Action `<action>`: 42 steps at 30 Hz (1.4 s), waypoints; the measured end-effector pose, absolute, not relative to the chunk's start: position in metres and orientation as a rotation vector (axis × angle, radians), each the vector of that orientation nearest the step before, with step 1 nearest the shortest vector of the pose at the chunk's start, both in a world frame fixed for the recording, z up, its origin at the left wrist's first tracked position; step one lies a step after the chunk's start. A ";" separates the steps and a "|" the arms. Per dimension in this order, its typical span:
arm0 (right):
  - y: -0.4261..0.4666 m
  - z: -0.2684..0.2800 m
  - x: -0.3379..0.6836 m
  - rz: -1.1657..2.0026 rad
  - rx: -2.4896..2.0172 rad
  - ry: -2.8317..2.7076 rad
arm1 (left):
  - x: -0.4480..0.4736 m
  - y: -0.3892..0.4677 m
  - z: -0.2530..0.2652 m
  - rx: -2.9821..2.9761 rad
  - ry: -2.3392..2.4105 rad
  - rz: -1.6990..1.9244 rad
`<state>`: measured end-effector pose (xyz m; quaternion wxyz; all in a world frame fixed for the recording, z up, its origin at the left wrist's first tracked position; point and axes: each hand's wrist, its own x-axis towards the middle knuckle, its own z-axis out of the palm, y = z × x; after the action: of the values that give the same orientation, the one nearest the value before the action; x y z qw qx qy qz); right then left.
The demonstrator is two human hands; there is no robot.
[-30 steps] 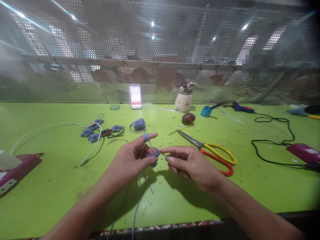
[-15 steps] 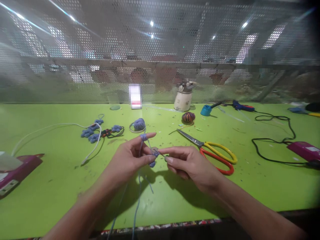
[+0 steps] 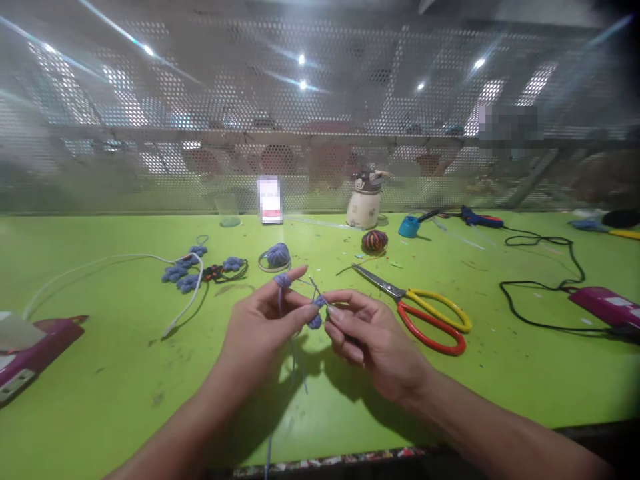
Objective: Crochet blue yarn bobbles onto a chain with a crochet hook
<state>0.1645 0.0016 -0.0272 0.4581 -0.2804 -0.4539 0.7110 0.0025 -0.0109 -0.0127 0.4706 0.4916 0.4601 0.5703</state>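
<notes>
Between thumb and fingers, my left hand (image 3: 273, 313) pinches a small blue-purple crochet piece (image 3: 315, 322). Blue yarn (image 3: 283, 281) is wound around its raised index finger, and loose strands hang below the hand. My right hand (image 3: 363, 327) is closed on a thin crochet hook (image 3: 316, 287), whose tip points up and left past the top of the piece. Most of the hook's handle is hidden by the fingers. Behind the left hand lies a ball of blue yarn (image 3: 278, 254) beside a ring-shaped roll.
Scissors (image 3: 410, 300) with yellow and red handles lie right of my hands. Finished blue crochet flowers (image 3: 187, 283) and a white cable (image 3: 197, 287) are at left. Behind stand a phone (image 3: 271, 200), a bottle (image 3: 364, 201) and a dark multicoloured yarn ball (image 3: 375, 241). Power strips (image 3: 603, 303) flank both sides.
The crochet piece has shifted slightly right. The hook now points upward, its tip showing above the piece, and my right hand has moved closer to my left thumb.
</notes>
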 end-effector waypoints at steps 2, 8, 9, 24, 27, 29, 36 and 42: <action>0.002 -0.028 0.167 1.689 -0.677 -1.216 | 0.000 -0.008 -0.009 1.042 0.968 1.317; 0.007 -0.025 0.180 1.236 -0.761 -1.637 | -0.006 -0.009 -0.002 0.975 0.887 1.285; 0.007 -0.023 0.183 1.132 -0.776 -1.704 | -0.006 -0.010 -0.001 0.969 0.893 1.300; 0.019 -0.007 0.203 0.548 -0.562 -2.153 | -0.006 -0.021 0.009 0.937 0.970 1.385; 0.019 -0.007 0.203 0.574 -0.562 -2.143 | -0.006 -0.021 0.010 0.942 0.969 1.381; 0.019 -0.006 0.203 0.596 -0.584 -2.146 | -0.006 -0.021 0.009 0.944 0.971 1.376; 0.015 -0.006 0.201 0.807 -0.641 -2.061 | -0.007 -0.020 0.008 0.966 0.998 1.355; 0.012 -0.017 0.192 1.515 -0.701 -1.651 | -0.008 -0.014 0.000 0.997 0.969 1.249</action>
<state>0.1918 0.0120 -0.0166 0.3866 -0.2752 -0.6486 0.5950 -0.0084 -0.0145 -0.0004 0.5942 0.4291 0.4170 0.5375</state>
